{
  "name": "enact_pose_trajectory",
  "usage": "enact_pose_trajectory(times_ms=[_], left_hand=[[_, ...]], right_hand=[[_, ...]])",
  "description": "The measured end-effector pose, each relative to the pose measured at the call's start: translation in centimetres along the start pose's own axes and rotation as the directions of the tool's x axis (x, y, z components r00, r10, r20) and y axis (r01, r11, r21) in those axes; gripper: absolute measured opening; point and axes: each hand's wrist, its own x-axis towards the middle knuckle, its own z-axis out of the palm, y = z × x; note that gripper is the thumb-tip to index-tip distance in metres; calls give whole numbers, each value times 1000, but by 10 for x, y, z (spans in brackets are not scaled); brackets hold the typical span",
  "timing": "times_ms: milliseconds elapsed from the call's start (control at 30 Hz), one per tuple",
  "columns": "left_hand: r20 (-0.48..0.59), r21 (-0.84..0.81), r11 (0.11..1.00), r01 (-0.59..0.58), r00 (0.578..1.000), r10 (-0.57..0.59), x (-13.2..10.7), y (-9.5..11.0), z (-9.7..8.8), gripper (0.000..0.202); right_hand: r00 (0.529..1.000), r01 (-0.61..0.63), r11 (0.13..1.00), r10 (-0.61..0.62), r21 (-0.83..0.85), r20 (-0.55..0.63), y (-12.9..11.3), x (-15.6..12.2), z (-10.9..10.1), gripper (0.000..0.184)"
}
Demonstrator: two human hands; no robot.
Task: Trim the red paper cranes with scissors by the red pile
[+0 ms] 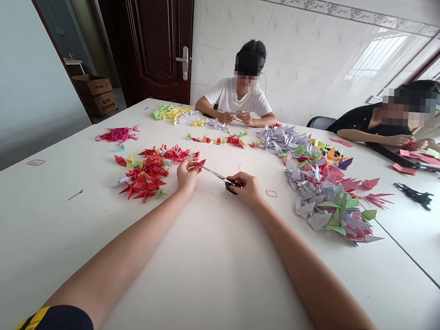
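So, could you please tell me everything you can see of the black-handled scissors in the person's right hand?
The black-handled metal scissors have slim, shiny blades and dark loop handles that look like plastic. They are held above the white table by the right hand, which grips the handles. The blades point sideways toward the left hand, and their tips reach a small red paper piece pinched in that hand. Whether the blades are slightly open is too small to tell.

The person's left forearm [118,263] and right forearm [310,277] reach forward over the table and come close together. The left hand [187,175] is pinching with the fingers, and the right hand [248,189] is curled closed just beside it.
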Motion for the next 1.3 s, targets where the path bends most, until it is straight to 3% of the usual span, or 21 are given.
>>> enact_pose_trajectory(times_ms=[167, 433, 767, 1300], left_hand=[[63, -13, 1000, 15, 998, -14, -2, 0, 1, 29], [159, -19, 998, 58, 986, -54, -8, 4, 3, 42], [174, -33, 998, 59, 983, -53, -8, 4, 3, 51], [177, -53, 994, 96, 980, -85, -10, 8, 3, 57]], right_hand=[[1000, -13, 998, 12, 53, 24, 0, 0, 3, 28], [999, 48, 998, -49, -41, -13, -10, -2, 9, 19], [998, 62, 996, -62, -72, -10, -12, -2, 9, 21], [997, -23, 998, 18, 65, 69, -17, -5, 10, 21]])
